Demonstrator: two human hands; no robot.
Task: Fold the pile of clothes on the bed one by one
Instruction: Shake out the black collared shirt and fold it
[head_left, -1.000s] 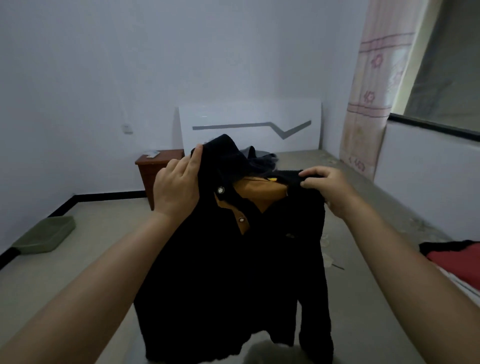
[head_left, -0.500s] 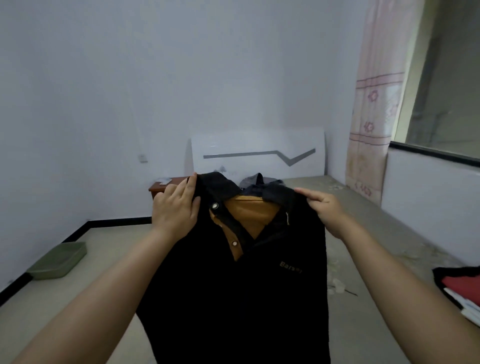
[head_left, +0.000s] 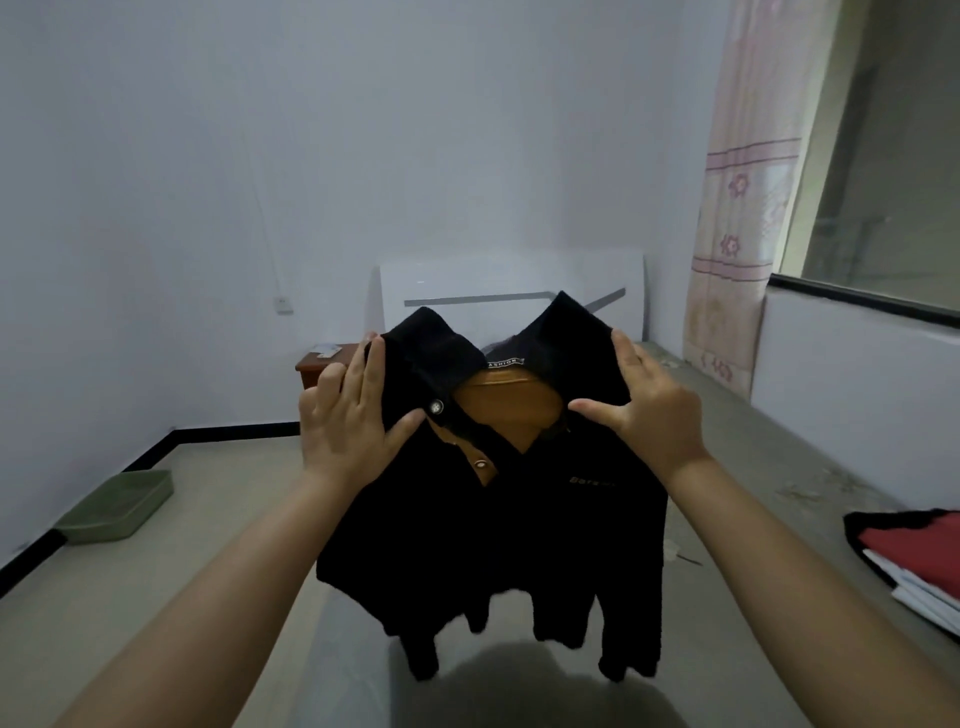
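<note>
We hold the black polo shirt up in the air by its collar, left hand pinching the left collar flap, right hand pinching the right one. Its orange lining shows at the neck. Folded clothes, probably on the bed, sit at far right.

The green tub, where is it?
In the head view the green tub sits on the floor at the far left, against the black baseboard, left of the held black shirt.
</note>
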